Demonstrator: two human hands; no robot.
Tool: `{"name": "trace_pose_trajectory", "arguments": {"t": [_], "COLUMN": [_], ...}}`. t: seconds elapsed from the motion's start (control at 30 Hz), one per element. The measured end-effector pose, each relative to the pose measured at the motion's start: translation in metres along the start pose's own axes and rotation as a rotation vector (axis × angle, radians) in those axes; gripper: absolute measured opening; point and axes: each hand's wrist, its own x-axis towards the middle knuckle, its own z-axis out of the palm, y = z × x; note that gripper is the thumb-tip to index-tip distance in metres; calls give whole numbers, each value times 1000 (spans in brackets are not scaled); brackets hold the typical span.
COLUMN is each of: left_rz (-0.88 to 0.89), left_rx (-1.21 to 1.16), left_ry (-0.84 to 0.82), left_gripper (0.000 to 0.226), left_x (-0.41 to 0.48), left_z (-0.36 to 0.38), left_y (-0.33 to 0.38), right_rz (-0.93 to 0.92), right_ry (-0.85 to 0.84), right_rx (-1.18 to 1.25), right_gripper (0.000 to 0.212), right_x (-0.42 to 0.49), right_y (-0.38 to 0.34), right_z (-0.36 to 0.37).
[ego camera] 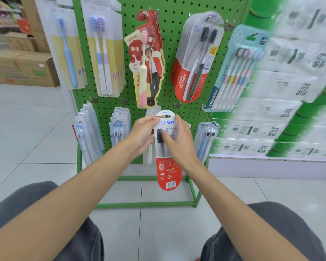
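A red and white Colgate toothbrush pack [167,172] hangs upright in front of the lower row of a green pegboard rack [169,17], its back with the barcode facing me. My left hand [142,133] grips the pack's upper left edge, fingers behind it and thumb near the top. My right hand [179,138] holds the upper right side, thumb pressed on the front over the black bristles. The hang hole at the top sits level with the lower hooks.
More packs hang on the rack: blue and purple brushes [102,53] upper left, a red character pack [149,61], matching Colgate packs [194,61], a multi-brush pack [237,72]. Tissue packs [282,102] are stacked at right. Cardboard boxes [24,70] stand at left.
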Motion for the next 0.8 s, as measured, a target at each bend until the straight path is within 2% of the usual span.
{"name": "trace_pose_trajectory", "arguments": {"t": [0.1, 0.2, 0.27, 0.33, 0.47, 0.57, 0.67, 0.73, 0.8], "left_rz": [-26, -32, -23, -6, 22, 31, 44, 58, 67], "left_rx": [-50, -72, -77, -52, 4, 24, 35, 117, 206], "left_ry": [-39, -71, -64, -59, -10, 56, 109, 113, 81], "left_gripper": [28, 33, 29, 25, 34, 42, 46, 49, 45], "left_x": [-1, -2, -2, 0, -1, -2, 0, 1, 0], "left_z": [-1, -4, -7, -10, -11, -9, -10, -11, -11], "left_y": [3, 7, 8, 8, 7, 6, 4, 5, 7], "right_rz": [41, 56, 136, 211, 252, 221, 237, 271, 308], "right_ry": [-109, -222, -312, -333, -264, -208, -121, -52, -24], "right_rx": [29, 144, 195, 240, 376, 385, 382, 398, 460], "right_gripper": [83, 76, 75, 67, 47, 31, 31, 36, 30], "right_x": [-1, 0, -1, -3, -6, -4, 1, 4, 6], "right_y": [-6, -10, -8, -12, -22, -22, -17, -9, -8], "right_z": [1, -7, -10, -11, -21, -23, -18, -14, -15]}}
